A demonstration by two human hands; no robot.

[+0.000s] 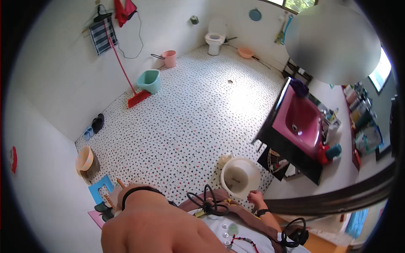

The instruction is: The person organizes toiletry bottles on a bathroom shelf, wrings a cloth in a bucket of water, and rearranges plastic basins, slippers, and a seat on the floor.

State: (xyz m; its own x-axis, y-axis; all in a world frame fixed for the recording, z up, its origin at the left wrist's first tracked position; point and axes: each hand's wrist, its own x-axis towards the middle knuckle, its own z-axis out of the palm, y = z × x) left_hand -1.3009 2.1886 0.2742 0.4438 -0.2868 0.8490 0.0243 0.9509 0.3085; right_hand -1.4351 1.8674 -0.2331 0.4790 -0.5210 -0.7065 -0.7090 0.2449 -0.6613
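My left hand (128, 190) reaches out at the lower left, a dark band round its wrist. Its fingers are mostly hidden behind the hand and arm, so any grip is unclear. Just beyond it lie a blue frame-like piece (96, 189) and dark footwear (102, 207). My right hand (255, 197), with a black wristband, has its fingers curled in beside the rim of a white bucket (252, 170); nothing shows in it. Something small and dark lies inside the bucket. Black looped cords (207, 205) hang across my clothes between my arms.
A pink sink (291, 103) in a black counter juts out at right. Along the left wall are a red broom (138, 99), a green tub (154, 81), a pink bucket (170, 59), slippers (88, 133) and basins (85, 157). A toilet (214, 44) stands at the back.
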